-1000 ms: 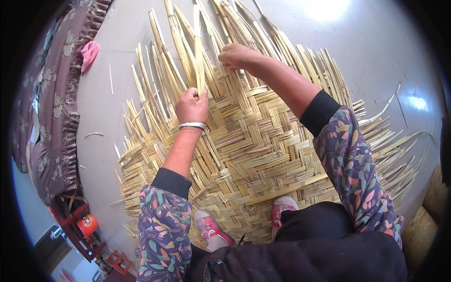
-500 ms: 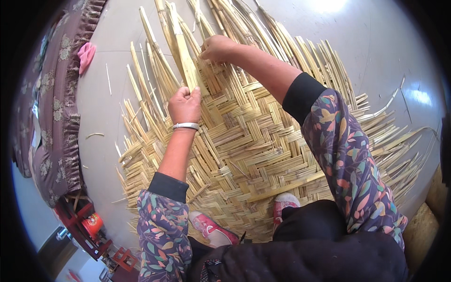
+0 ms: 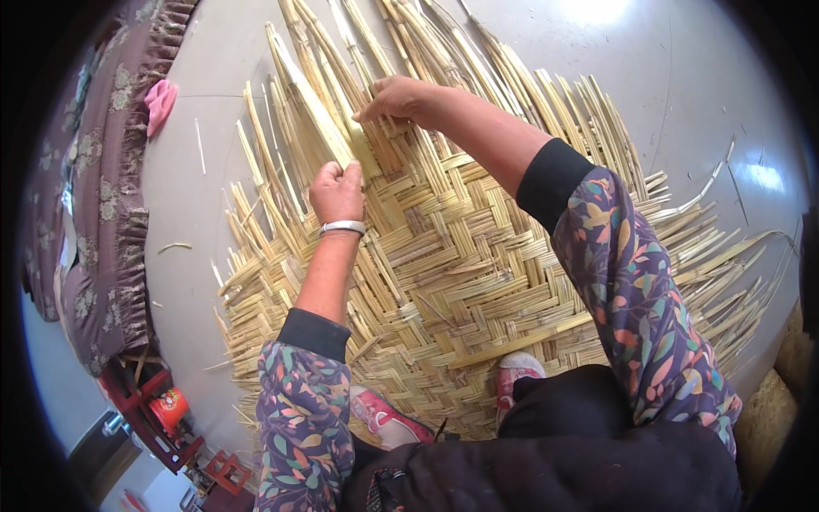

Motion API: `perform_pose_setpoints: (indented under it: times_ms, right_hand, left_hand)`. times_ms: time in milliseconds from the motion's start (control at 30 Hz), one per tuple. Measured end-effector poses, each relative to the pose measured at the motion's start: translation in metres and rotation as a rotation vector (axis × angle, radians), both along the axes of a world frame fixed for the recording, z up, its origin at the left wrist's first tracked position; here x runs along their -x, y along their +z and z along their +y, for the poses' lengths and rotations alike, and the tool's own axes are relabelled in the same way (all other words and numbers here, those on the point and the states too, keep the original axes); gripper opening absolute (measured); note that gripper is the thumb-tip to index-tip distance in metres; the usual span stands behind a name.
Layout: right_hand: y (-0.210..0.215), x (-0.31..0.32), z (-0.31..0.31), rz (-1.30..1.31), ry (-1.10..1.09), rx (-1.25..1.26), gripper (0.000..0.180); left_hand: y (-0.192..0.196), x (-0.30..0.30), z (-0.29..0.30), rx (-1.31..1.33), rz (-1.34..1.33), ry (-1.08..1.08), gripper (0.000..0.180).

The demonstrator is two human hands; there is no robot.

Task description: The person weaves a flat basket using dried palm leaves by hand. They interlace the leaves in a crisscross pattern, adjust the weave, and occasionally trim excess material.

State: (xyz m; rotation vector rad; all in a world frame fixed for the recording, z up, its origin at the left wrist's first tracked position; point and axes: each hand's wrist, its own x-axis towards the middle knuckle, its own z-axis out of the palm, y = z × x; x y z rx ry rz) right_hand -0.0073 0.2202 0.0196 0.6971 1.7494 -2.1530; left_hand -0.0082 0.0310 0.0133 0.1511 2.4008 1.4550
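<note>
A mat of flattened pale reed strips (image 3: 461, 256) lies on the floor, tightly woven near me, with long loose ends fanning out at the far side. My left hand (image 3: 337, 194) is closed, thumb against fingers, on the near end of a wide, pale reed strip (image 3: 309, 96) that slants away to the far left. To its right and farther off, my right hand (image 3: 397, 98) reaches across with fingers bent and pinched at the loose reed strips (image 3: 363, 51). Its fingertips partly hide what they grip.
My feet in red-and-white shoes (image 3: 388, 416) rest on the mat's near part. Grey tiled floor (image 3: 179, 205) surrounds it. At left hang a ruffled purple cloth (image 3: 107, 188) and a pink cloth (image 3: 159, 104). A red wooden stand (image 3: 141, 401) is at lower left.
The wide strip in my left hand has swung its far end leftward. My right hand has shifted slightly down and left, toward that strip's side.
</note>
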Motion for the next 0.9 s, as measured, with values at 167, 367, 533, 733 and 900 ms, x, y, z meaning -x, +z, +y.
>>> perform_pose_setpoints:
  times_ms: [167, 367, 533, 733, 900]
  right_hand:
    - [-0.012, -0.012, -0.008, -0.005, 0.069, -0.010, 0.042]
    - [-0.013, -0.023, -0.018, 0.045, 0.012, -0.557, 0.033]
    - [-0.024, -0.022, -0.014, 0.085, 0.021, -0.339, 0.036]
    - [-0.011, -0.035, -0.014, 0.136, -0.106, 0.059, 0.036]
    - [0.002, -0.052, -0.001, 0.198, -0.303, 0.055, 0.040]
  left_hand:
    - [0.001, 0.001, 0.002, -0.029, -0.070, -0.010, 0.027]
    - [-0.006, 0.001, 0.002, -0.001, -0.065, -0.004, 0.029]
    - [-0.013, 0.009, 0.003, 0.133, -0.014, -0.157, 0.022]
    - [-0.012, 0.023, -0.004, 0.225, -0.082, -0.401, 0.016]
    - [-0.006, 0.030, 0.003, 0.217, -0.270, -0.460, 0.015]
